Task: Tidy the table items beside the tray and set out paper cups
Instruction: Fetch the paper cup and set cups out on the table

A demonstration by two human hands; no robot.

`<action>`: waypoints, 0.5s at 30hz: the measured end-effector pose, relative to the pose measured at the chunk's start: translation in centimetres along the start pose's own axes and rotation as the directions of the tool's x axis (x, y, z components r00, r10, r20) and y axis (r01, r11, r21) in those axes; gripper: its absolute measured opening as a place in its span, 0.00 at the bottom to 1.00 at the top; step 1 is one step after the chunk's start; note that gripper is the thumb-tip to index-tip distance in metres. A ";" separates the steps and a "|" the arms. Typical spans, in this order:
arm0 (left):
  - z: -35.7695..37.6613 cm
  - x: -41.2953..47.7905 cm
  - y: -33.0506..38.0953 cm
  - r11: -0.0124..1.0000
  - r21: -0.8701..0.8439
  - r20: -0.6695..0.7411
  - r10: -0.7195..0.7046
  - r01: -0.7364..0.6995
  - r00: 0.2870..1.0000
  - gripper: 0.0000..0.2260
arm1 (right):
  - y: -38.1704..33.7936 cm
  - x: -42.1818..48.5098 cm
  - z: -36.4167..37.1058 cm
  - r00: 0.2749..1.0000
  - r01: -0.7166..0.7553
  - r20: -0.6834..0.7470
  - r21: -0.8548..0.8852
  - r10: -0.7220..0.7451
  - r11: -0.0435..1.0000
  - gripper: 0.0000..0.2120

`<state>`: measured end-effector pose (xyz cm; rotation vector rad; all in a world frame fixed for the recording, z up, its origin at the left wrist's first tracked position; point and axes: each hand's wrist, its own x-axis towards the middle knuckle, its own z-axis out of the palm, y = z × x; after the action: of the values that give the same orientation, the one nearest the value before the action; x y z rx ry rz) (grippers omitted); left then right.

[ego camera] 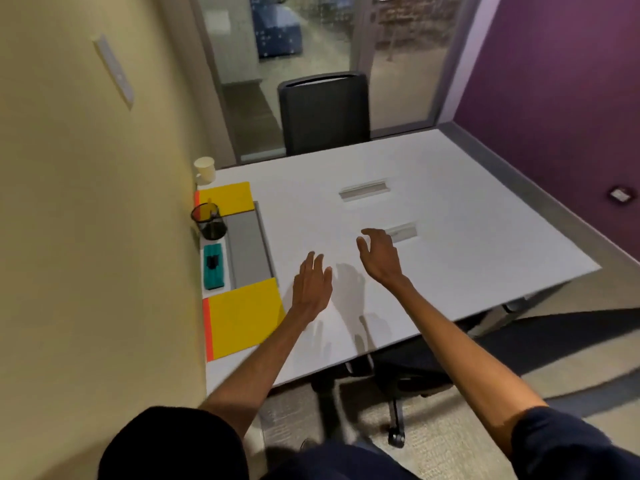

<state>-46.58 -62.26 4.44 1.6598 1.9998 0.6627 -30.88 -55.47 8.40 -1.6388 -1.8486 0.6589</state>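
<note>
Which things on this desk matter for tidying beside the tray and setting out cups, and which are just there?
Job: tray, near yellow folder, far yellow folder, mesh pot, teal block, paper cup.
Just there: far chair, cable slots, wall plate.

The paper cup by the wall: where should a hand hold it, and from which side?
Probably grip the paper cup round its side, below the rim, coming from the right, over the open table. It stands upright, mouth up, and the wall is close on its left, so there is little room on that side.
</note>
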 end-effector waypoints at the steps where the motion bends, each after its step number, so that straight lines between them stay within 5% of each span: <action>1: 0.4 0.3 1.6 0.999 0.001 0.007 0.043 -0.043 0.999 0.21 | 0.6 0.0 -1.6 0.999 -0.014 -0.033 0.002 0.014 1.000 0.17; 7: 4.4 1.2 11.0 0.953 0.067 0.072 0.290 -0.294 0.954 0.20 | 7.2 -2.7 -10.4 0.975 -0.103 -0.196 -0.002 0.101 0.995 0.17; 15: 12.0 -1.2 26.5 0.897 -0.046 0.123 0.441 -0.439 0.889 0.22 | 17.2 -7.4 -23.9 0.916 -0.157 -0.378 -0.030 0.134 0.987 0.17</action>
<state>-18.63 -58.32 11.61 2.1129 1.5278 0.6975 -1.28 -60.99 12.73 -1.8092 -1.4925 0.3195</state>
